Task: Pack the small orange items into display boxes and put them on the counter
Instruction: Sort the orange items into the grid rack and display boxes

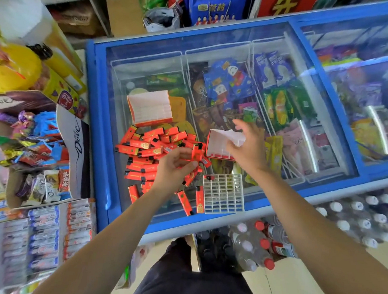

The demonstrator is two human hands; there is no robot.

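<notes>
The small orange rectangular packs (151, 143) lie in a loose heap on the glass lid of the blue chest freezer (94, 106), left of and beyond the white plastic grid tray (223, 194). A few strays lie against the tray's left edge.

The likeliest slip is at the orange-and-white cardboard display box (219, 142), held in the air beyond the tray and tipped on its side. Packs already along its lower edge could slide out, or the next one could miss the opening and drop onto the smooth glass. A careless sweep could also push the strays nearest the tray off the freezer's front edge.

The left hand (175, 166), just left of the tray's far corner, curls its fingers round one upright pack (197, 155) beside the box. The right hand (248, 146), beyond the tray, grips the box's right end, with some fingers lifted. A second, empty display box (149, 108) sits open farther beyond, to the left.
</notes>
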